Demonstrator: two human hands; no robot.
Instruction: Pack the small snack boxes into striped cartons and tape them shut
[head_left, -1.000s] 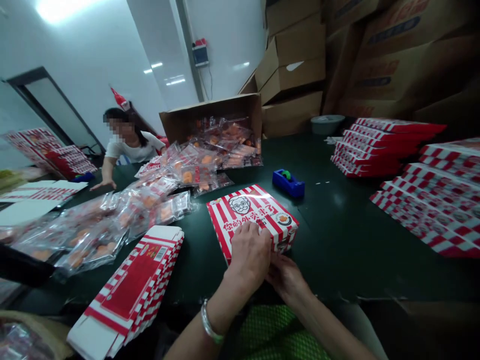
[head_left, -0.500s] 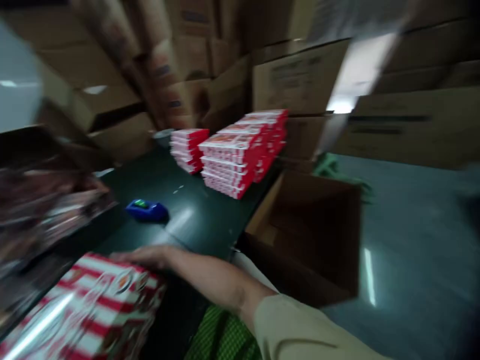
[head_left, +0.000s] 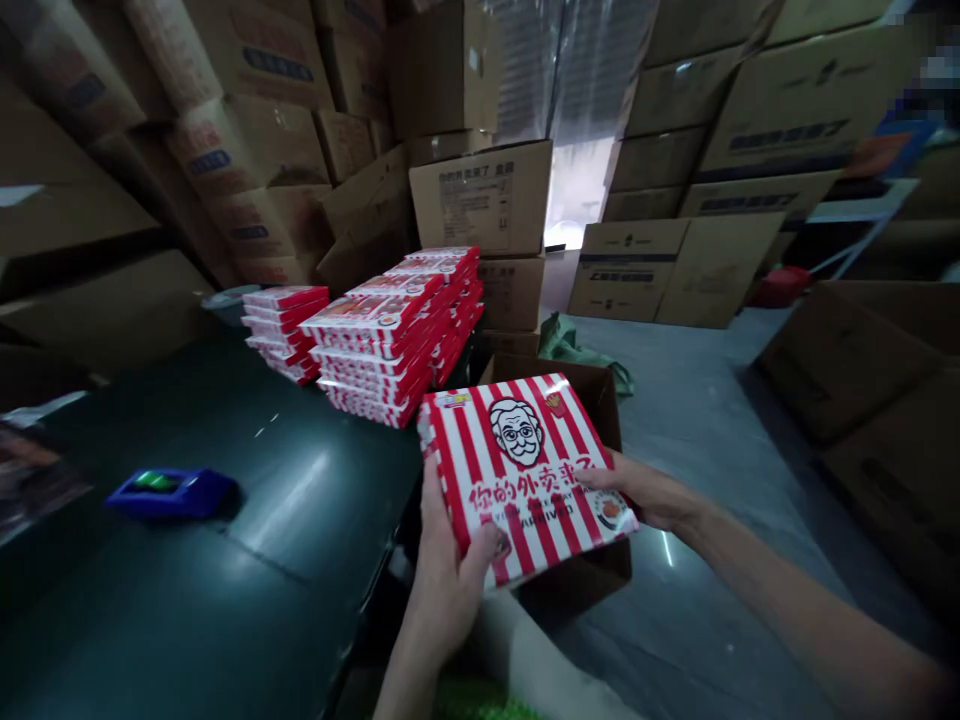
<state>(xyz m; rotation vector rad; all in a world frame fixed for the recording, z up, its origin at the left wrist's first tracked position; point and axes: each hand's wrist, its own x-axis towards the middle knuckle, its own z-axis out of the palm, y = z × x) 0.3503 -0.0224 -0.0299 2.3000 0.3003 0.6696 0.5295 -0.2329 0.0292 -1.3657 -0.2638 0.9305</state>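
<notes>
A flat red-and-white striped box [head_left: 529, 470] with a cartoon face and printed lettering is held between my two hands, tilted toward me. My left hand [head_left: 450, 560] grips its left and near edge, thumb on top. My right hand [head_left: 637, 490] is closed on its right edge, fingers over the top face. Directly behind and below the held box stands an open cardboard carton [head_left: 592, 585], its inside mostly hidden. To the left, stacks of similar striped boxes [head_left: 375, 350] rest on the dark green table [head_left: 300, 590].
A blue tape dispenser [head_left: 176, 495] lies on the table at left. Cardboard cartons [head_left: 480, 195] are piled behind the table. Green cloth [head_left: 574, 345] lies on the grey floor [head_left: 667, 380] beyond the open carton. More cartons [head_left: 862, 370] stand at right.
My view has swung right. The striped box moved from the lower left to above the open carton, and both hands now show on it.
</notes>
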